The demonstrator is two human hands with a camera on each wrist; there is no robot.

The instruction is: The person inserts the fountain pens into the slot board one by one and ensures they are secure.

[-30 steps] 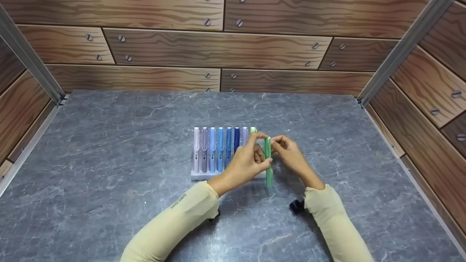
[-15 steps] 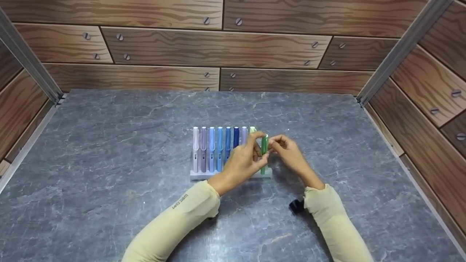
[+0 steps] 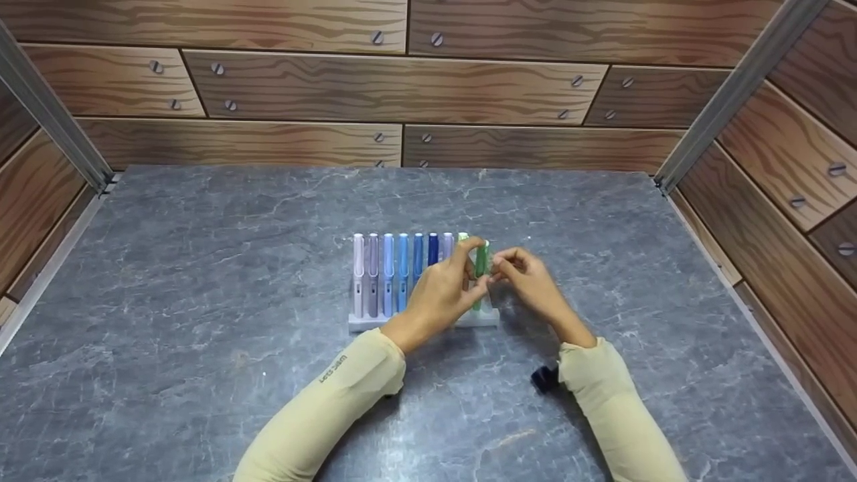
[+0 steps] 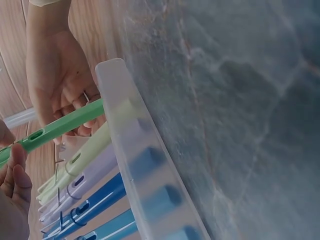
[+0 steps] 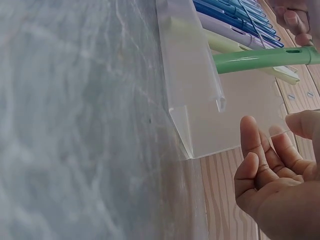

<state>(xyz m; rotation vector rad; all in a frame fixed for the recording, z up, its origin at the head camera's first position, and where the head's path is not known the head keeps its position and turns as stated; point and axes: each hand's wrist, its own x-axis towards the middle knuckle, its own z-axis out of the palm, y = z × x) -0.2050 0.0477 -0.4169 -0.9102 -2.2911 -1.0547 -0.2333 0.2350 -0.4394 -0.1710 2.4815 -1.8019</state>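
Note:
A green pen point(image 3: 481, 260) is pinched near its upper part by my left hand point(image 3: 438, 291), thumb in front and forefinger over the cap end. Its lower end reaches the front ledge of a clear plastic pen stand point(image 3: 485, 318), beside a pale green pen point(image 5: 222, 43). With thumb and fingertips my right hand point(image 3: 532, 284) pinches the right edge of the stand's see-through back panel point(image 5: 237, 120). In the left wrist view the green pen point(image 4: 65, 125) slants past the right hand point(image 4: 60, 75) to the ledge.
Several pens stand in a row to the left, among them a lilac pen point(image 3: 359, 274), a light blue pen point(image 3: 388, 274) and a dark blue pen point(image 3: 433, 246). A black object point(image 3: 545, 379) sits by the right cuff. Wood-patterned walls point(image 3: 395, 87) enclose the grey marbled table point(image 3: 201, 281).
My left hand has moved the green pen left and back, from in front of the stand's right end to its ledge beside the pale green pen. My right hand keeps its place.

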